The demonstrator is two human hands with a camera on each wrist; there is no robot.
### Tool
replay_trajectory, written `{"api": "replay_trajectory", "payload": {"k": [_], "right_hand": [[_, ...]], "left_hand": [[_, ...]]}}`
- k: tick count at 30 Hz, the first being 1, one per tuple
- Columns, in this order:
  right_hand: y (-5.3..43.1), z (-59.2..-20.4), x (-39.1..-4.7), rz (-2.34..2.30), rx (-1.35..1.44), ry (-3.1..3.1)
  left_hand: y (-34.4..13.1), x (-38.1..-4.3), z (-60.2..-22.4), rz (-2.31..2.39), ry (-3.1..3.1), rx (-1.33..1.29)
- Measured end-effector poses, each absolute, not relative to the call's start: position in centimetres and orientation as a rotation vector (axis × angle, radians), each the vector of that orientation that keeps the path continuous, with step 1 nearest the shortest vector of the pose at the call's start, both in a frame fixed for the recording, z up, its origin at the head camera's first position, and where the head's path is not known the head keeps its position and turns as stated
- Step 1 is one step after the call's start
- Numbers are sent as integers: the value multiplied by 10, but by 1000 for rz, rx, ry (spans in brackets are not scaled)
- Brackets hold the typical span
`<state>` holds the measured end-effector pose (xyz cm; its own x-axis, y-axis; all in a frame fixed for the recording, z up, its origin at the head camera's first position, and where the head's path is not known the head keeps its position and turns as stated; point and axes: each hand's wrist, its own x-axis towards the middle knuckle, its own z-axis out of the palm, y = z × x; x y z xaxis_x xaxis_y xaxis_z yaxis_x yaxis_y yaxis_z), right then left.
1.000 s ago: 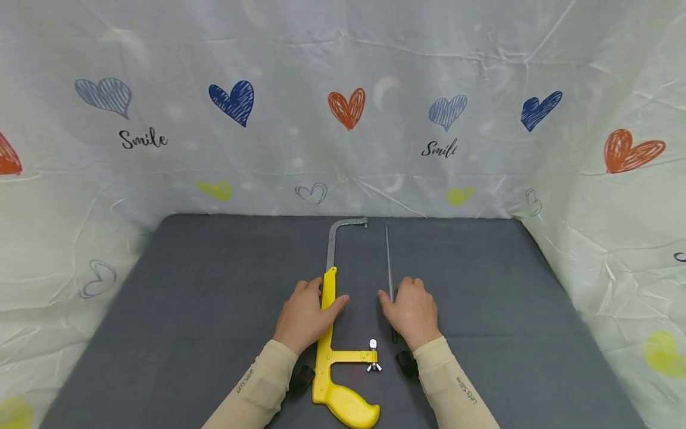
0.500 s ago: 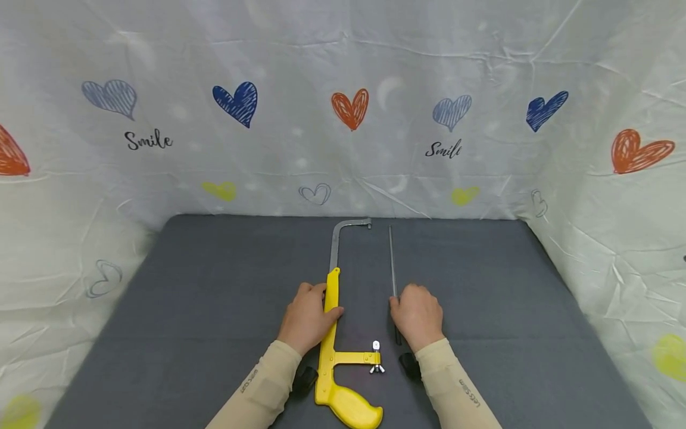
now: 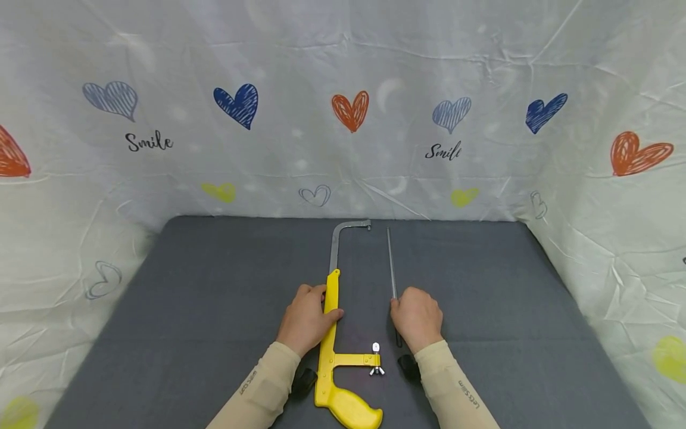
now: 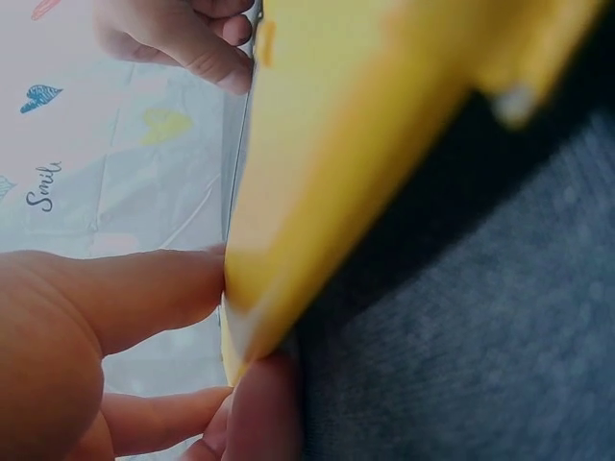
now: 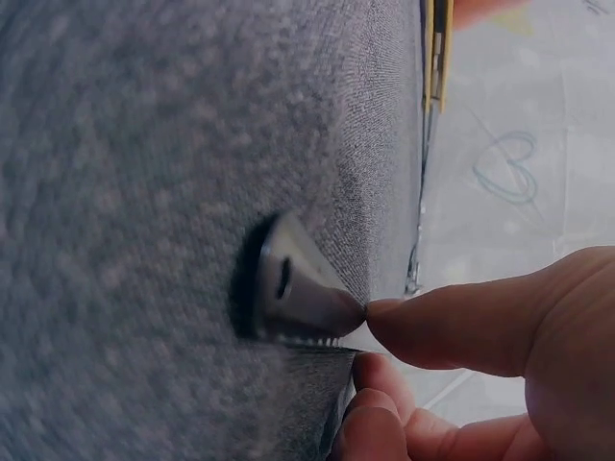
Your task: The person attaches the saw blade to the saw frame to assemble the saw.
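A yellow hacksaw frame with a grey metal front arm lies on the dark table, its handle toward me. My left hand grips the yellow spine, thumb on the near side and fingers on the far side; the left wrist view shows them around the blurred yellow frame. To the right lies a thin saw blade, roughly parallel to the frame and apart from it. My right hand pinches the blade near its lower end. In the right wrist view the slotted, toothed blade end shows beside the thumb.
A wing nut sits on the frame's short yellow crossbar. The dark grey table ends at a pale curtain printed with hearts, which also surrounds both sides. A black wrist camera sits under each wrist.
Both thumbs have come in: the left one onto the yellow frame, the right one onto the blade. The frame and the blade hardly move; the head view shifts slightly.
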<state>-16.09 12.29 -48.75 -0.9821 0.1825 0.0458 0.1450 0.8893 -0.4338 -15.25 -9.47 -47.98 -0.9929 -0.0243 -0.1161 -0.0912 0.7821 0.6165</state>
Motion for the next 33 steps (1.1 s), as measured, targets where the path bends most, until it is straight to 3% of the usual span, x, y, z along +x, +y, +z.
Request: {"api": "replay_trajectory", "payload": {"k": [33], "right_hand": [[133,-486,-167,945,-298,-2978]], "left_hand": [[-95,-154,-482,990,2869,-73]]}}
